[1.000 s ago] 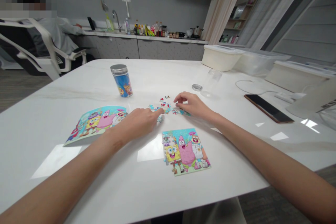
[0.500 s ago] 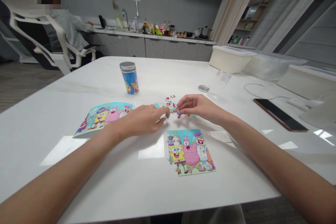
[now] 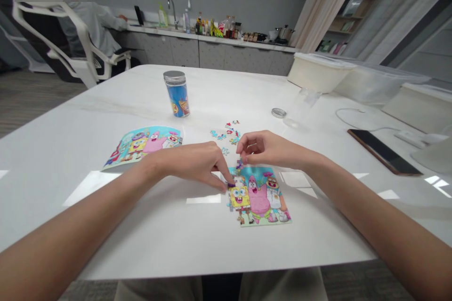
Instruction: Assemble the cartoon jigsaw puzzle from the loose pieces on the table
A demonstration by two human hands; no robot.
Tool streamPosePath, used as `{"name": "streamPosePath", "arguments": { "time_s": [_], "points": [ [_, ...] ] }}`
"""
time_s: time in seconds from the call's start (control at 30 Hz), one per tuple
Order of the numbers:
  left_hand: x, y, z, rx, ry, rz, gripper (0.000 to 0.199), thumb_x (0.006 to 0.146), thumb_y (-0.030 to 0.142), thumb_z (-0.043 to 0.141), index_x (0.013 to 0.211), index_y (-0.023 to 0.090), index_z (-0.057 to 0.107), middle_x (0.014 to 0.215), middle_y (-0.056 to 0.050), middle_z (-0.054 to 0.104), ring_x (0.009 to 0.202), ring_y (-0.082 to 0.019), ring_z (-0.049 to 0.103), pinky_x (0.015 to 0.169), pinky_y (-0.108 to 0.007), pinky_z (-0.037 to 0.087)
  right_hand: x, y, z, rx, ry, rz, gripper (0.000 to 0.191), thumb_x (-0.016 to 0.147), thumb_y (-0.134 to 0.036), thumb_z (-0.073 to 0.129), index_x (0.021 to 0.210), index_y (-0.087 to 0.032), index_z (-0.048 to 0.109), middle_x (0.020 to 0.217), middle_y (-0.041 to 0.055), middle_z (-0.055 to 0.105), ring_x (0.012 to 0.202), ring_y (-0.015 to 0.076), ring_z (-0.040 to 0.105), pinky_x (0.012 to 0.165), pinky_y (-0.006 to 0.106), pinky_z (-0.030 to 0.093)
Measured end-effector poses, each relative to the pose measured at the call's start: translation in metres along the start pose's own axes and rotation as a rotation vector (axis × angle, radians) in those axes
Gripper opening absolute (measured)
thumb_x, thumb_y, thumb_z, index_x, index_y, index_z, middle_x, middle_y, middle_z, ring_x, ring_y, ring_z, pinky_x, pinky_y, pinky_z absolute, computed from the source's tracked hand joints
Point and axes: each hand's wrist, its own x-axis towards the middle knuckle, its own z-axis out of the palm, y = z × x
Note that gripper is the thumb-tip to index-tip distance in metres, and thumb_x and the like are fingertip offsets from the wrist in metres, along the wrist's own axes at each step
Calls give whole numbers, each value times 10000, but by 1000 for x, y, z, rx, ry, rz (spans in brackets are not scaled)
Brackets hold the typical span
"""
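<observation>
- Partly built jigsaw puzzle (image 3: 259, 197) lying flat on the white counter (image 3: 74, 122), cartoon sponge and starfish picture, gap at the upper-left edge.
- At that gap, left hand (image 3: 189, 164): grip closed to a tight pinch, fingertips on a purple-edged jigsaw piece (image 3: 231, 184) at the puzzle's edge.
- Just above the puzzle's top edge, right hand (image 3: 268, 148): grip half open, fingers curled, a small piece (image 3: 239, 163) right under the fingertips; whether held or only touched, impossible to tell.
- Just beyond, loose jigsaw pieces (image 3: 226, 134) in a scatter, one stray piece (image 3: 225, 151) nearest the hands.
- Risk: pressure at a slant, tab missing its slot, neighbouring pieces lifting or the unglued picture shifting on the glossy surface.
- Risk: a careless sweep of a hand or wrist, loose pieces knocked apart; small piece slipping from the right fingers, easily lost among similar colours.
- Farther left, printed picture sheet (image 3: 143, 146) and upright blue cylindrical jar (image 3: 176, 94) with metal cap.
- To the right, clear jar (image 3: 302, 108), round metal lid (image 3: 278, 113) beside it, phone (image 3: 384, 159) well apart.
- Far back, seated person (image 3: 95, 33).
</observation>
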Motion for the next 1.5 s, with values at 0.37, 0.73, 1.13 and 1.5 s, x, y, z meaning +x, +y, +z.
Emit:
{"name": "streamPosePath", "arguments": {
  "time_s": [0.37, 0.73, 1.13, 1.5],
  "points": [
    [2, -3, 3, -17, -4, 53, 169, 832, 221, 690, 964, 228, 795, 526, 38, 594, 463, -63, 259, 459, -200, 251, -3, -2, 6, -142, -175, -16, 125, 744, -174, 638, 844, -158, 710, 741, 18, 683, 657, 119, 595, 589, 239, 460],
    [2, -3, 3, -10, -14, 50, 163, 830, 218, 689, 952, 220, 797, 559, 27, 628, 470, -56, 276, 466, -189, 259, -4, -4, 9, -235, -176, 18, 127, 757, -186, 634, 831, -164, 736, 718, 16, 701, 630, 111, 599, 587, 237, 462],
    [3, 0, 1, 16, -37, 53, 143, 846, 215, 677, 913, 213, 803, 503, 51, 540, 468, -65, 237, 458, -211, 233, -5, -7, 9, -269, -179, 3, 136, 754, -186, 629, 828, -160, 740, 677, 7, 680, 592, 100, 563, 562, 232, 434],
    [3, -1, 2, 3, -34, 47, 138, 832, 206, 688, 904, 206, 806, 472, 69, 474, 468, -66, 214, 449, -214, 218, -5, -8, 10, -302, -162, 36, 142, 744, -182, 629, 828, -162, 741, 669, 0, 664, 573, 93, 527, 530, 228, 402]
  ]
}}
